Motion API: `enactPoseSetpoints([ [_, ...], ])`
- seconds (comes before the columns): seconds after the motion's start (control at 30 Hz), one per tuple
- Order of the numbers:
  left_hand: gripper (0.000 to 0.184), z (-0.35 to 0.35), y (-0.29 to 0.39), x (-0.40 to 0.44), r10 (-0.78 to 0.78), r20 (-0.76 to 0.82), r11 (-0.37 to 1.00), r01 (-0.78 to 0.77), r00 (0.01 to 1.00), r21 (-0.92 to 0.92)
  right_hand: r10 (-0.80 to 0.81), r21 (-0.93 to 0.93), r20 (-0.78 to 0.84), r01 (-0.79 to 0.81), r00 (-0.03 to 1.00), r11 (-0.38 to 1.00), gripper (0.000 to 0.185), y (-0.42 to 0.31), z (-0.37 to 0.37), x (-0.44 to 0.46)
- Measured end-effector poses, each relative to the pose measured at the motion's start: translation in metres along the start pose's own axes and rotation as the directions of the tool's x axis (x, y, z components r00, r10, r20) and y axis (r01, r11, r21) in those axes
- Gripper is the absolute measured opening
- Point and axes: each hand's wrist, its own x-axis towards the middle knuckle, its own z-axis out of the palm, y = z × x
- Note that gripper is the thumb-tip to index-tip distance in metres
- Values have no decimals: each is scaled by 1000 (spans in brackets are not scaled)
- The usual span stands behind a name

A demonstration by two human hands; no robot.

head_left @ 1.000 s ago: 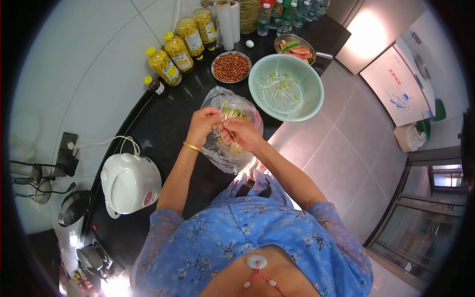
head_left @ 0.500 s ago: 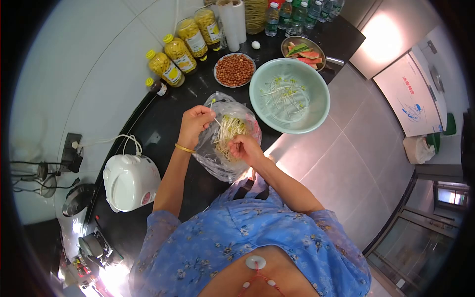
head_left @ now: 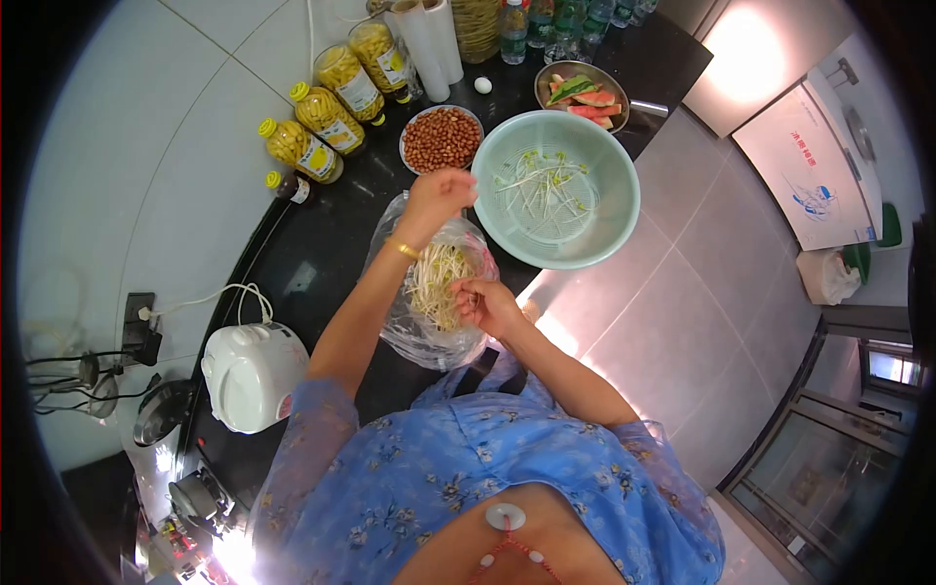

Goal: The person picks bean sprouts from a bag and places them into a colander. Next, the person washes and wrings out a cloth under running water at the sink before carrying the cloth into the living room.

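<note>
A clear plastic bag [head_left: 395,327] lies opened out on the counter with a heap of bean sprouts [head_left: 434,288] in it. My right hand [head_left: 487,306] is at the right side of the heap, fingers curled and pinched on bean sprouts. My left hand [head_left: 444,203], with a gold bangle at the wrist, reaches across the bag to the left rim of a pale green colander [head_left: 624,219]. Its fingers are bent together, and what they hold, if anything, is too blurred to see. Several loose bean sprouts [head_left: 546,190] lie spread on the colander's bottom.
Behind the bag stand a plate of peanuts [head_left: 442,139], a white egg [head_left: 483,85] and a pan with melon rinds [head_left: 590,97]. Several yellow-capped jars [head_left: 327,117] line the wall. A white electric kettle [head_left: 253,375] sits at left. The counter edge passes under the colander.
My left hand has moved away from over the bag, up and right to the colander's rim; a bean sprout showed in its fingers before. My right hand stays by the heap.
</note>
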Motion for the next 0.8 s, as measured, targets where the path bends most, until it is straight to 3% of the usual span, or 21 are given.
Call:
enactPoseSetpoints([
  [0.13,13,-31,-40,-51,-211,55,969,202,976,140,-21,35,49,19,999,999,17,-2,-4,2],
  [0.17,13,-38,-62,-62,-213,51,969,205,976,139,-16,34,50,15,999,999,17,-1,-3,2],
  [0.23,16,-46,-96,-76,-94,94,917,49,991,395,-28,17,87,26,996,1000,17,0,-2,2],
  [0.27,16,-47,-106,-76,-95,91,918,52,991,394,-24,16,87,23,996,1000,17,1,0,2],
  [0.33,18,-38,-113,-75,14,-68,553,49,998,832,-11,11,75,10,997,1000,15,2,3,2],
  [0.53,15,-20,-131,-48,116,-197,386,139,973,912,-51,-3,49,51,998,999,16,6,7,-7],
  [0.8,13,-29,-121,-69,156,-197,487,98,968,868,-67,-13,47,68,997,998,17,15,6,-9],
])
